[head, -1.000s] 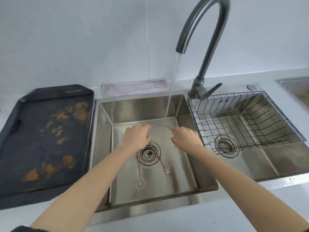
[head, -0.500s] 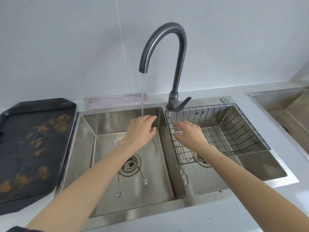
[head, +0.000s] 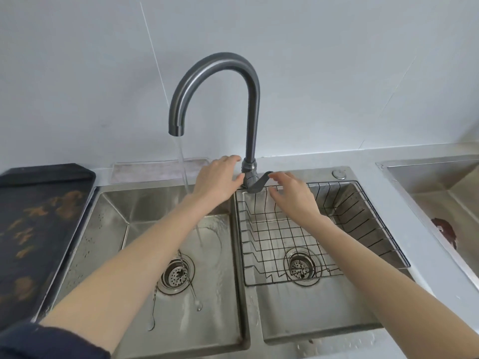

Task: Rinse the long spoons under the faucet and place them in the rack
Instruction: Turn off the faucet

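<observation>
Two long thin metal spoons lie on the floor of the left sink basin (head: 85,237): one spoon (head: 153,310) left of the drain, the other spoon (head: 194,291) running across the drain to the right. Water runs from the grey gooseneck faucet (head: 252,104) into that basin. A black wire rack (head: 285,244) sits in the right basin with nothing in it. My left hand (head: 217,181) is spread beside the faucet base, holding nothing. My right hand (head: 290,195) hovers with fingers apart at the faucet lever (head: 260,181), above the rack's back edge.
A dark baking tray (head: 39,229) with orange stains lies on the counter at the left. A folded grey cloth (head: 153,171) lies behind the left basin. Another steel sink (head: 440,185) with a brown stain is at the far right. A white wall stands behind.
Both hands rose out of the left basin and moved back and right to the faucet base and lever. The spoons stay on the basin floor. The view tilted upward.
</observation>
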`<state>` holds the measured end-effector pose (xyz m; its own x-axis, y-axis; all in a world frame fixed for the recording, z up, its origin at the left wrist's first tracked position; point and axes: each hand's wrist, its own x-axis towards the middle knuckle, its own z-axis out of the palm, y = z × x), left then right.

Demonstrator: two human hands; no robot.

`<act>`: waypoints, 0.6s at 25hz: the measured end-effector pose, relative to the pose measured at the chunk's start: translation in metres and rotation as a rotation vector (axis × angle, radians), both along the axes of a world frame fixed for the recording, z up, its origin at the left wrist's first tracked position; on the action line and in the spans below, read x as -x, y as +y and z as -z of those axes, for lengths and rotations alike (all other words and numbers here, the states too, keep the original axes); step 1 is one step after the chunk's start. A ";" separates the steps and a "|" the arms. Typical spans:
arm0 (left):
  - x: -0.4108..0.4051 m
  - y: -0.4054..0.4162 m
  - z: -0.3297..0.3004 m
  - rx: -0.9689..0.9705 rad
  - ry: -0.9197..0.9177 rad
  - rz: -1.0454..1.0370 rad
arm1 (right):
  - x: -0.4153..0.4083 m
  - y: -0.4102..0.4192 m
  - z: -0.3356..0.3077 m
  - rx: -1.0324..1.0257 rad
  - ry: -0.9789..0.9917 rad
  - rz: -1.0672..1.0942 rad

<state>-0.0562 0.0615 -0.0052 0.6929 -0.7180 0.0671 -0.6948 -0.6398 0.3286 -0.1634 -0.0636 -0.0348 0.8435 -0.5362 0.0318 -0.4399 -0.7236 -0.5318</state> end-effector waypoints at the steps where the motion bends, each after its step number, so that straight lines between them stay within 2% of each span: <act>1: -0.005 -0.009 -0.004 0.021 0.014 -0.018 | -0.005 -0.005 0.001 -0.005 -0.017 -0.006; 5: -0.027 -0.043 -0.011 0.130 0.093 -0.100 | -0.022 -0.022 0.004 -0.029 -0.080 -0.033; 9: -0.039 -0.071 -0.014 0.325 0.254 -0.193 | -0.034 -0.035 0.011 -0.069 -0.154 -0.019; 15: -0.043 -0.093 -0.014 0.502 0.278 -0.268 | -0.042 -0.042 0.020 -0.092 -0.163 -0.016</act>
